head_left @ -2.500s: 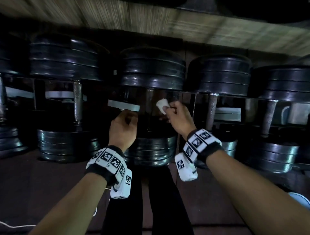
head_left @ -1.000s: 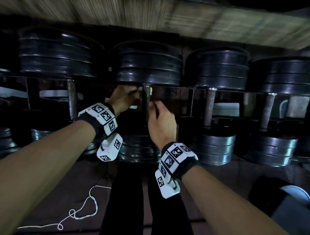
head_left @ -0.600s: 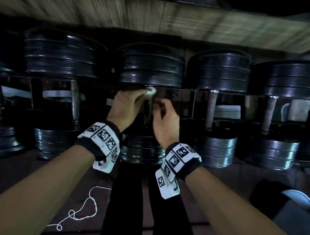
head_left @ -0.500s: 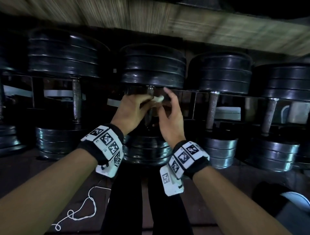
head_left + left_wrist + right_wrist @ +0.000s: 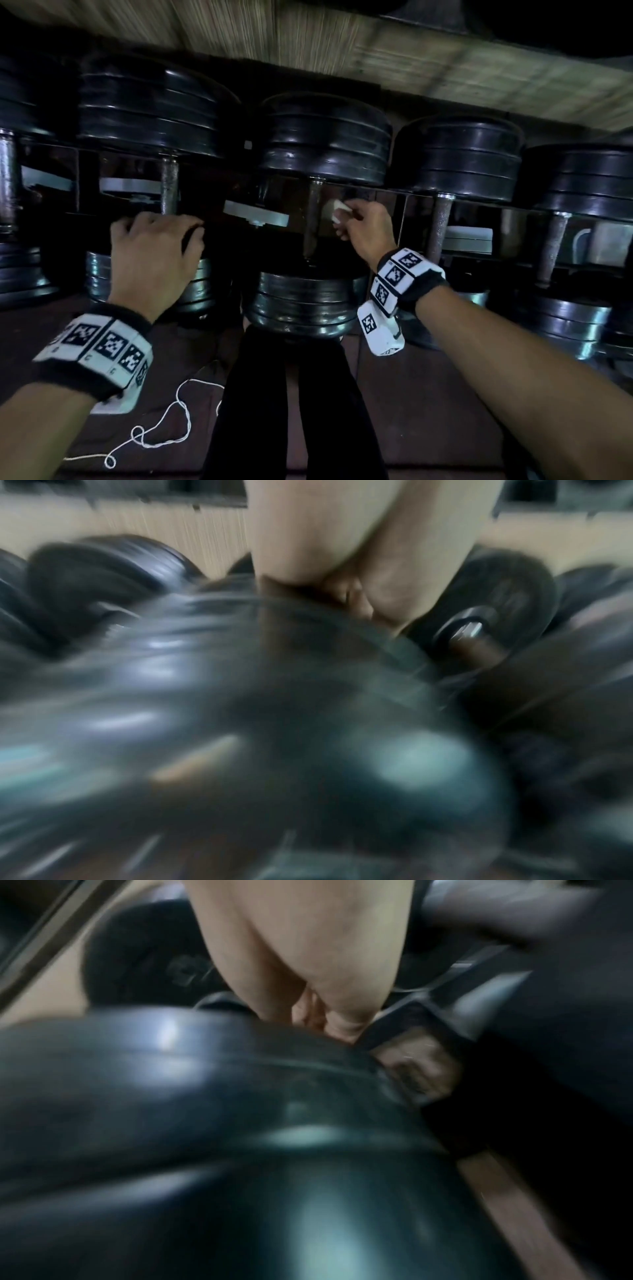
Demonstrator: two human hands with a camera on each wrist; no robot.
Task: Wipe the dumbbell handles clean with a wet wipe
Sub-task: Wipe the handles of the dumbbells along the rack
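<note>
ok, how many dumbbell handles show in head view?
5 handles: one at left edge, one above the left hand, one by the wet wipe, two right. More may sit off-frame.

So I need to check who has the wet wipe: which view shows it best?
The head view: the white wet wipe sits pinched in the right hand, beside the middle dumbbell's handle. Both wrist views are blurred and show no wipe.
</note>
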